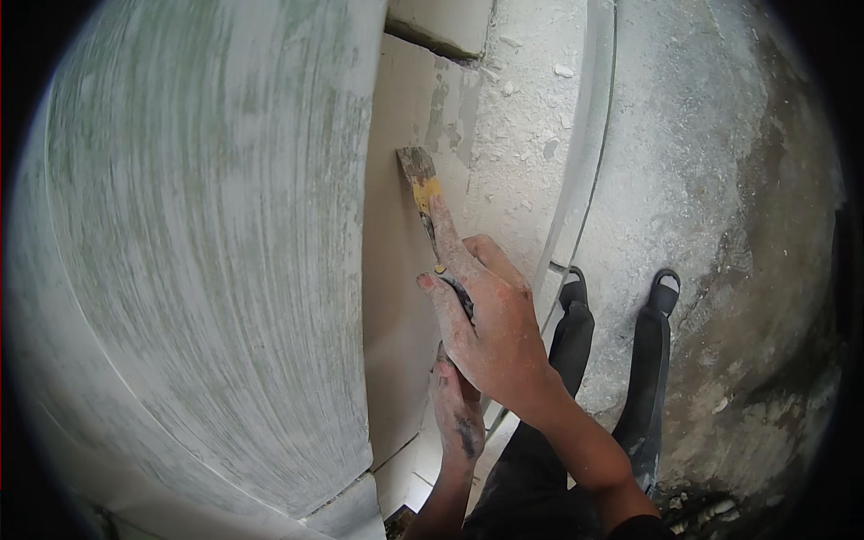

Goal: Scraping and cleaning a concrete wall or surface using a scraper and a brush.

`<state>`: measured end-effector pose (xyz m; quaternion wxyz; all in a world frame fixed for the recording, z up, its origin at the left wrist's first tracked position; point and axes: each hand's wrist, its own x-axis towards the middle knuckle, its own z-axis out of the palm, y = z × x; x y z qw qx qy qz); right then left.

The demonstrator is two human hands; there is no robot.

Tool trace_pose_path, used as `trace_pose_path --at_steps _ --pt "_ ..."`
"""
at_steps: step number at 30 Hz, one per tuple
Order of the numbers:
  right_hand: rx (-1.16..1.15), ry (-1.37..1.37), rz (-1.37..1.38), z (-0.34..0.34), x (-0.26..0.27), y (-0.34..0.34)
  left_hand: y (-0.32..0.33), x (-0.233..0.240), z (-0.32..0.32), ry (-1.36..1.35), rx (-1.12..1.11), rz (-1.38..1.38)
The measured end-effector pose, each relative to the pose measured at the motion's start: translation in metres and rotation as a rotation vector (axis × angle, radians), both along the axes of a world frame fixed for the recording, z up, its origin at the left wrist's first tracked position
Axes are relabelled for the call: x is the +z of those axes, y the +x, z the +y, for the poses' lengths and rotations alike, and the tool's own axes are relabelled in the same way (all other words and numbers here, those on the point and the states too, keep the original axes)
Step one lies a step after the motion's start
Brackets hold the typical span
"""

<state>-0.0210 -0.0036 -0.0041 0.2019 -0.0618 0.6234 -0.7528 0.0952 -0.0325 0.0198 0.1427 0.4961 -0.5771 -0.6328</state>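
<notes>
My right hand (493, 317), coated in pale dust, grips the dark handle of a scraper (424, 182) with a worn metal blade and yellow paint near it. The index finger stretches along the tool towards the blade. The blade's end lies at the smooth pale wall surface (398, 283), left of some grey bare patches. My left hand (459, 412) is below and behind the right one, near the handle's lower end; its fingers are partly hidden, so its hold is unclear. A large panel (223, 223) with streaky white and green-grey coating fills the left side.
White flakes (563, 70) and dust lie on the pale ledge right of the wall surface. A long narrow edge (586, 135) runs beside it. My feet in dark sandals (665, 291) stand on the dusty concrete floor (682, 169). A dark gap (432, 42) shows at the top.
</notes>
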Motion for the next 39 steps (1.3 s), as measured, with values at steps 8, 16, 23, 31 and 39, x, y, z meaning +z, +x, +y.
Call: trace_pose_path --at_steps 8,16,23,31,39 --pt "0.183 -0.234 -0.284 0.008 -0.002 0.001 0.024 -0.014 -0.017 -0.738 -0.692 -0.215" --pt "0.148 -0.259 -0.177 0.008 0.009 -0.004 0.042 -0.013 -0.008 -1.019 -0.712 -0.369" --pt "0.203 -0.231 -0.247 0.011 0.006 -0.011 0.026 -0.007 -0.012 -1.010 -0.870 -0.417" --pt "0.141 -0.189 -0.255 0.009 0.013 -0.022 0.039 -0.011 -0.006 -0.179 -0.326 -0.115" --pt "0.097 -0.233 -0.203 0.018 0.005 -0.021 0.008 -0.009 -0.008 -1.011 -0.887 -0.269"
